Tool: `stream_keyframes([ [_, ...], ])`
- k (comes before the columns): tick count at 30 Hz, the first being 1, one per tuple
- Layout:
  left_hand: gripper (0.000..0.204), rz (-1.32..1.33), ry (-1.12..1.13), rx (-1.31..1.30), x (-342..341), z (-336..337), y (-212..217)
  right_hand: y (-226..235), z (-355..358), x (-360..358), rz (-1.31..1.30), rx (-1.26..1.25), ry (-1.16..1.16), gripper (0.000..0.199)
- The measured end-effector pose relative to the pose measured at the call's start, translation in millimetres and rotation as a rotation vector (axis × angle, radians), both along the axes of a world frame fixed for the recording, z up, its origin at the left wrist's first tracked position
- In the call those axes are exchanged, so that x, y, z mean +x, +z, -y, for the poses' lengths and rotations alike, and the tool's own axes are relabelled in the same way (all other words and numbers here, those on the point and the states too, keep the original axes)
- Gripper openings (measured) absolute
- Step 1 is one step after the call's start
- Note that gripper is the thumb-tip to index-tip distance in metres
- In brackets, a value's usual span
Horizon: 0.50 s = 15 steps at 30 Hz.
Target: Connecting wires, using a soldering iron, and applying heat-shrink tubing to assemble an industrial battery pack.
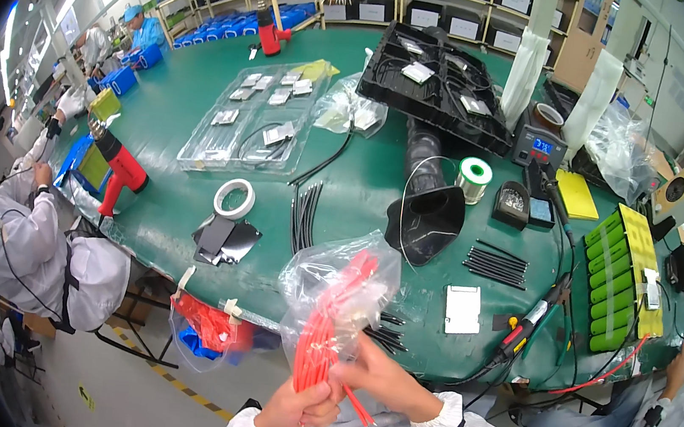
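Observation:
A bundle of red wires [317, 343] stands partly inside a clear plastic bag [295, 280], held up in front of the table edge. My left hand [299, 410] is closed around the bundle's lower part. My right hand [390, 380] grips the same bundle from the right, with a few wire ends poking out below its fingers. On the table just beyond lie short black wires [387, 336], partly hidden by the bag. Longer black wires [304, 216] are farther off, and more black pieces [496, 264] lie to the right beside a white square plate [462, 310].
Green battery cells [609, 285], a soldering iron [515, 337] and a solder spool [473, 178] are on the right. A black fume hood [427, 220] stands mid-table. Leftward are white tape [234, 199], a clear tray [232, 136] and a red heat gun [121, 169]. Co-workers sit at both sides.

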State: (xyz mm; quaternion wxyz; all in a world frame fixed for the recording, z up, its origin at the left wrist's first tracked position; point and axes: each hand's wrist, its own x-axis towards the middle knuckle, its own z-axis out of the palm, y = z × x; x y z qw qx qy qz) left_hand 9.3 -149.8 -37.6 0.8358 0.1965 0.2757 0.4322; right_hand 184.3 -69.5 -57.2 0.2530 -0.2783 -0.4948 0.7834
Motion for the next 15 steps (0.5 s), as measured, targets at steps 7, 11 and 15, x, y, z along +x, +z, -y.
stream_keyframes([
  [7, 0.026, -0.151, -0.035, 0.04, -6, 21, 17, 15, 11, -5, 0.15, 0.188, -0.033, 0.054],
  [11, 0.022, -0.362, -0.035, -0.01, 3, 25, 21, -9, 21, -25, 0.343, 0.41, -0.289, 0.033],
  [15, 0.019, -0.362, -0.008, -0.12, 14, 39, 15, -32, 13, -53, 0.303, 0.455, -0.666, 0.027],
])
